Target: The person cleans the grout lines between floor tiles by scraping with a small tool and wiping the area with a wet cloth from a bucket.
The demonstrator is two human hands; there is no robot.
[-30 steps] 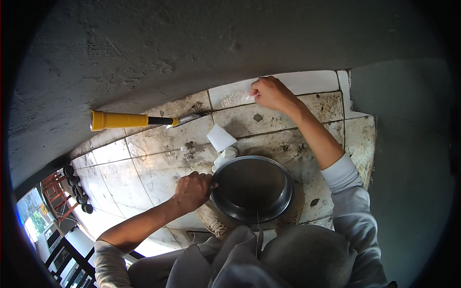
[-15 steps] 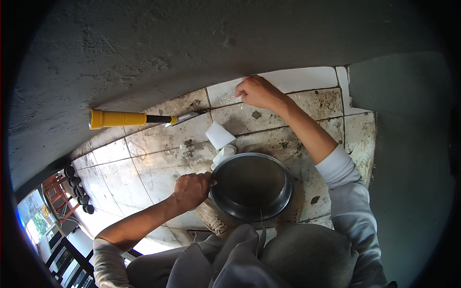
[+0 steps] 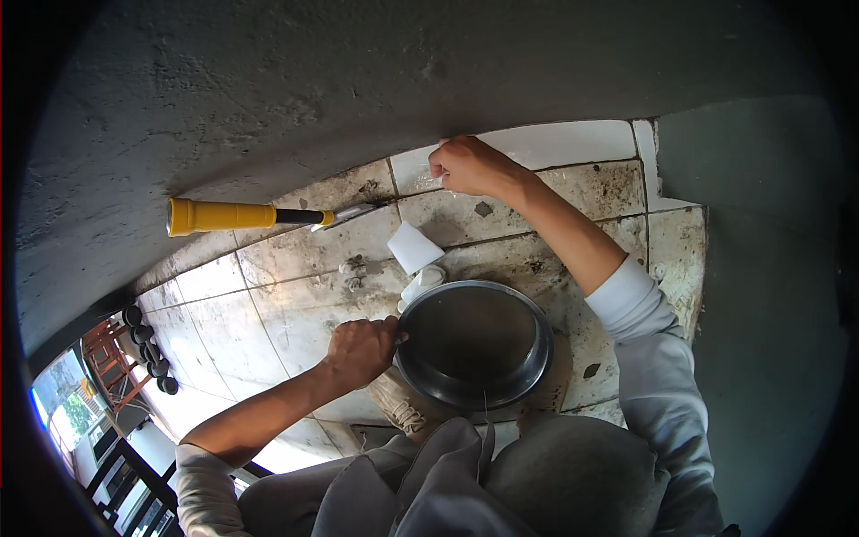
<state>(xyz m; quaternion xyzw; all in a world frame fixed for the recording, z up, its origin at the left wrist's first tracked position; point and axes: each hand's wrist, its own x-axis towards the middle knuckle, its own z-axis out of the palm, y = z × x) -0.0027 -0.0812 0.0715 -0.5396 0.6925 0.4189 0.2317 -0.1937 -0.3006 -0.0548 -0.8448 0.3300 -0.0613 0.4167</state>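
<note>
My left hand (image 3: 358, 349) grips the left rim of a dark round metal bowl (image 3: 474, 345) that rests on the dirty tiled floor (image 3: 286, 304) in front of me. My right hand (image 3: 470, 166) reaches forward with its fingers curled shut. It presses on a cleaner white tile (image 3: 555, 145) where the floor meets the grey wall (image 3: 358, 89). Whether it holds anything I cannot see. A white rectangular block (image 3: 414, 246) lies between the bowl and the right hand, with a small white object (image 3: 422, 282) just below it.
A tool with a yellow handle and metal blade (image 3: 224, 216) lies along the wall's foot at the left. My shoe (image 3: 398, 407) sits under the bowl's near edge. Several black round objects (image 3: 148, 349) lie at the far left edge, beside a drop-off.
My right hand has slid to the left along the wall's foot, off the white tile's right part. The left hand and the bowl have stayed put.
</note>
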